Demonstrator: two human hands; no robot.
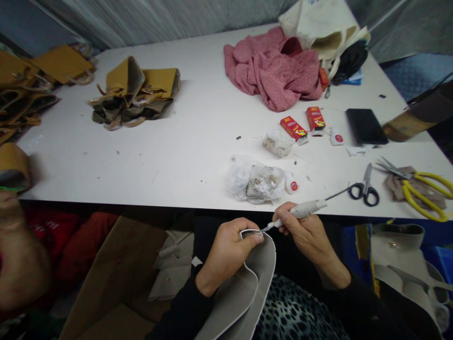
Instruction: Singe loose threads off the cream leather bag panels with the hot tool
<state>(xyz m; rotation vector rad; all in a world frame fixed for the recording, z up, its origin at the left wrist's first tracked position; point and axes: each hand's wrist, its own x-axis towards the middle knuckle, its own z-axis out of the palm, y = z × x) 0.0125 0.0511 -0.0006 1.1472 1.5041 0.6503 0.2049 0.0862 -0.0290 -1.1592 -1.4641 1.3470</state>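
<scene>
My left hand (231, 245) pinches the upper edge of a light grey leather-like bag (264, 264) between thumb and fingers. The bag hangs over my lap, its flaps curving downward. My right hand (306, 236) is closed around a hand tool with a pale, wrapped-looking handle (306, 210). Its thin tip points left and meets the bag's edge beside my left thumb. A thin dark rod (338, 192) extends past the handle's other end towards the black scissors; whether it belongs to the tool I cannot tell.
The white table (177, 165) holds plastic-wrapped blocks (264, 182), red boxes (293, 129), small white bottles (337, 137), black scissors (364, 189), yellow-handled shears (417, 186), pink cloth (269, 66) and mustard bags (159, 82). A cardboard box (109, 264) stands lower left, near another person's arm (21, 255).
</scene>
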